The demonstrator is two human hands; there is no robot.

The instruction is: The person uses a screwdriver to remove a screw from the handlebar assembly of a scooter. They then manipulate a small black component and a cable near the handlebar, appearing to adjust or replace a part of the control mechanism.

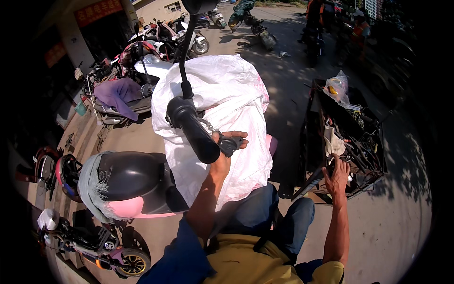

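I look down at a pink scooter with a black seat (135, 182) under a large white sack (222, 99) lying across its footwell. My left hand (226, 151) reaches up and grips a small dark part beside the black handlebar grip (196, 135). My right hand (336, 174) stretches to the right, fingers spread, resting on the edge of a black metal crate (350, 137) full of tools and cables. A white cloth (333, 142) lies in the crate just above that hand.
A grey rag (92, 187) hangs off the seat's rear. Helmets (61, 173) and a small electric bike (94, 241) stand at the lower left. More scooters (142, 80) are parked along a building at the left. A plastic bag (338, 87) tops the crate.
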